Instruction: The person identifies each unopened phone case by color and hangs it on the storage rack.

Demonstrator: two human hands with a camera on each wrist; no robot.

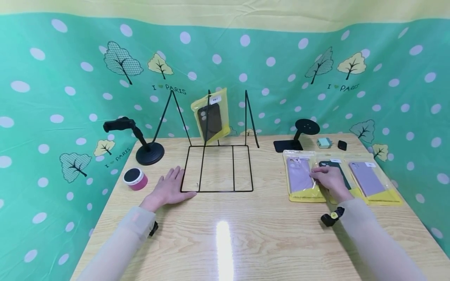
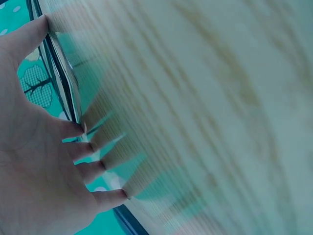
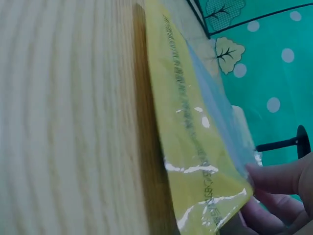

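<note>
My left hand (image 1: 173, 184) lies flat and open on the wooden table (image 1: 225, 234), fingertips beside the front left corner of a black wire rack (image 1: 218, 191). In the left wrist view the spread fingers (image 2: 73, 147) rest against the rack's wire (image 2: 66, 78). My right hand (image 1: 327, 177) pinches the right edge of a yellow packet holding a purple phone case (image 1: 299, 175). The right wrist view shows the fingers (image 3: 279, 176) on that packet (image 3: 195, 137). A dark green case packet (image 1: 339, 166) lies partly under the hand. Another purple one (image 1: 369, 181) lies to its right.
A packet with a dark case (image 1: 211, 117) hangs on the rack. A black arm stand (image 1: 149, 150) and a pink round speaker (image 1: 135, 178) sit at the left. A black disc stand (image 1: 299, 134), mint charger (image 1: 323, 142) and small black item (image 1: 342, 145) sit at the back right.
</note>
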